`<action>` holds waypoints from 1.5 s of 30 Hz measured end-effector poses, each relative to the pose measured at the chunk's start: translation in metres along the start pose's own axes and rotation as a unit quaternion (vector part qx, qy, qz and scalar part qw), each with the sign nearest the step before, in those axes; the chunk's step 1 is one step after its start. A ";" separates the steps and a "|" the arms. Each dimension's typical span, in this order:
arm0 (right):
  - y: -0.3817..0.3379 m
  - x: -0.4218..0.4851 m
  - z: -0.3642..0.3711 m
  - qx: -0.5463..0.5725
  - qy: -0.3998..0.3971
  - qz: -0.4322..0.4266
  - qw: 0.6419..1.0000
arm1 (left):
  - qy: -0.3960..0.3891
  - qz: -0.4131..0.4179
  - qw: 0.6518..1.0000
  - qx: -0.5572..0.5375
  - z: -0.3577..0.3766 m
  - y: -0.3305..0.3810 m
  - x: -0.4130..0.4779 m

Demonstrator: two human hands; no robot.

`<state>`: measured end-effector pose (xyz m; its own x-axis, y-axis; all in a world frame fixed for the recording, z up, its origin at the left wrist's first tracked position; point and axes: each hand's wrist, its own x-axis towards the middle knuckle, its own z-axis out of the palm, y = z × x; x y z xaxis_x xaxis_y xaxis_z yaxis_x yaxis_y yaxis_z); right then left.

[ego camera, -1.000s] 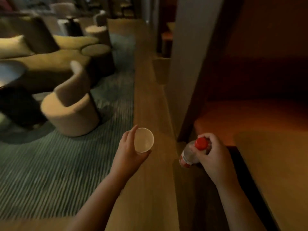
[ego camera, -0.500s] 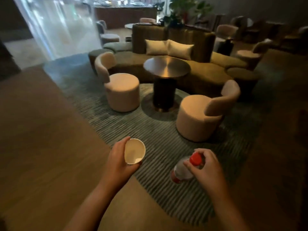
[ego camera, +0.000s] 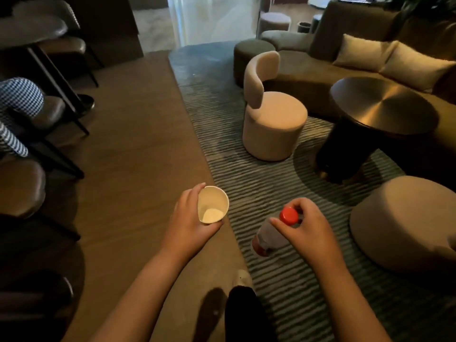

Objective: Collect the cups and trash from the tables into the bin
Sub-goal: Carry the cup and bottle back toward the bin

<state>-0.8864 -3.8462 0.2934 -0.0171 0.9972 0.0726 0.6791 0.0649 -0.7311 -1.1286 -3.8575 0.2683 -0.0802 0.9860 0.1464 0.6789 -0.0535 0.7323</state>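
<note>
Striped rug [ego camera: 246, 149] carried a round dark table [ego camera: 385, 107]. Right hand [ego camera: 313, 233] hung over the rug, fingertips pinched on the red cap of a plastic bottle [ego camera: 267, 235]. Left hand [ego camera: 190, 225] was just off the rug's left edge, fingers wrapped round a paper cup [ego camera: 212, 206].

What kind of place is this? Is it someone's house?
Probably a hotel or café lounge, not a house: a long curved sofa, round padded chairs beside a round dark table, and more dining chairs on the left.
</note>
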 end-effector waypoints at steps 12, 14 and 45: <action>-0.047 0.349 0.060 0.031 -0.073 -0.090 0.993 | 0.040 -0.055 0.994 0.080 -0.015 -0.036 0.281; -0.058 0.407 0.084 0.032 -0.092 -0.100 0.990 | 0.054 -0.081 0.992 0.083 -0.020 -0.058 0.324; -0.130 1.353 0.269 0.113 0.028 -0.070 0.991 | -0.010 -0.036 0.999 0.008 -0.023 -0.240 1.312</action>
<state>-1.1950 -2.4952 0.3047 -0.0539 0.9747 0.2170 0.4911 0.2151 -0.8441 -1.4135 -2.5545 0.2993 -0.1161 0.9900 0.0802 0.6840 0.0211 0.7292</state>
